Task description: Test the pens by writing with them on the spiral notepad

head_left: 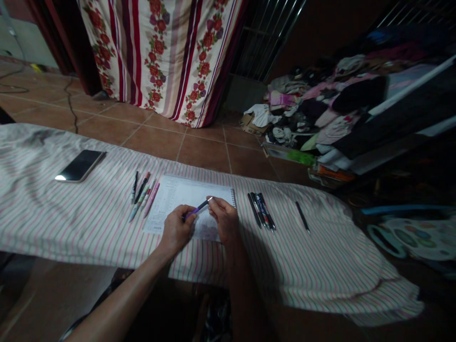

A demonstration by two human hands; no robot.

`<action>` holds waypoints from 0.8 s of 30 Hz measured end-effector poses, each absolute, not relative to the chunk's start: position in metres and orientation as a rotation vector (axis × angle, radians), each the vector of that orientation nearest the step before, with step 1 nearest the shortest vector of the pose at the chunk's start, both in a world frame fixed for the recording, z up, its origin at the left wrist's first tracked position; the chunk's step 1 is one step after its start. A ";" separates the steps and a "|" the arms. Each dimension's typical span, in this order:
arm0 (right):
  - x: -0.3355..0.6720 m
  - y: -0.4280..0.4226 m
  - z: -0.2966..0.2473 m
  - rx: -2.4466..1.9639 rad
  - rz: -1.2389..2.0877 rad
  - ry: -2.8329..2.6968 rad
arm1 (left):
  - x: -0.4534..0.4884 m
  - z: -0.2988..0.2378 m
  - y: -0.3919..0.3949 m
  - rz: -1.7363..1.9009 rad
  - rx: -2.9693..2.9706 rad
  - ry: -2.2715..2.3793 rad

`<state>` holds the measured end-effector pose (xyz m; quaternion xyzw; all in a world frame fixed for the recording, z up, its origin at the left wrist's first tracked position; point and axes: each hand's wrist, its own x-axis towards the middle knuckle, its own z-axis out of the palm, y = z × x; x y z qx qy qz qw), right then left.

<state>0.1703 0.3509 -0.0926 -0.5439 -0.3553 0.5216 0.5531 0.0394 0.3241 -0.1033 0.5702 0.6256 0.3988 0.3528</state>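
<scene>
Both hands hold a purple and black pen [201, 206] above an open spiral notebook [188, 190]. My left hand [178, 227] is closed around the purple end. At the silvery end, the fingertips of my right hand [224, 218] pinch the pen. Writing or print covers parts of the notebook page, too small to read; its spiral binding runs along the right edge. Left of the notebook lie several pens, among them a pink pen [151, 200]. To its right is a group of dark pens [261, 210], and farther right one black pen [302, 217] lies alone.
A striped cloth [320, 266] covers the table. On its left part lies a phone [80, 165] with a bright reflection. Beyond the table are a tiled floor [203, 147], a flowered curtain [156, 57] and a pile of clothes [320, 99]. A blue-rimmed chair [388, 240] stands at right.
</scene>
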 end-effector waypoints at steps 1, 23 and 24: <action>0.170 0.352 -0.093 -1.288 1.229 -0.846 | 0.040 -0.103 0.324 1.026 1.478 1.620; 0.167 0.352 -0.099 -1.324 1.183 -0.889 | 0.042 -0.106 0.325 1.039 1.437 1.622; 0.166 0.351 -0.098 -1.333 1.141 -0.930 | 0.042 -0.109 0.327 1.043 1.405 1.614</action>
